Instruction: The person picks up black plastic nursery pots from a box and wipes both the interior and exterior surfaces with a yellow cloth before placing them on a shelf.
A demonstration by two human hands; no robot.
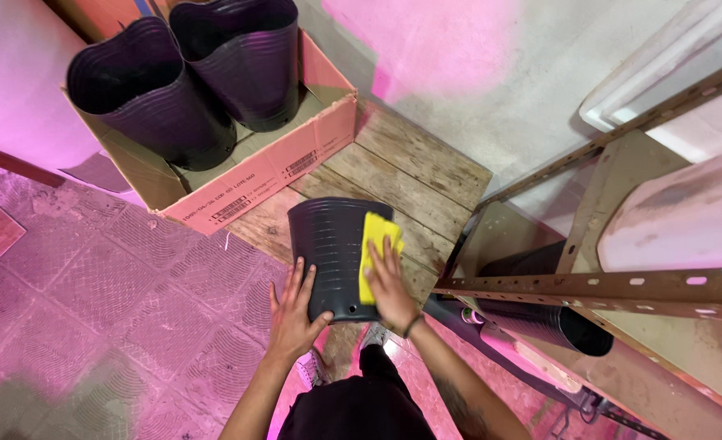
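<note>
A black ribbed plastic pot (328, 244) lies tilted over a wooden pallet (410, 175), its bottom toward me. My left hand (293, 308) grips the pot's base edge on the left side. My right hand (389, 281) presses a yellow cloth (375, 244) flat against the pot's right side, fingers spread over the cloth.
An open cardboard box (255, 167) at the upper left holds two stacks of black pots (153, 90). A rusty metal shelf frame (597, 285) stands at the right with another black pot (540, 318) lying under it. Patterned floor tiles (116, 293) lie at the left.
</note>
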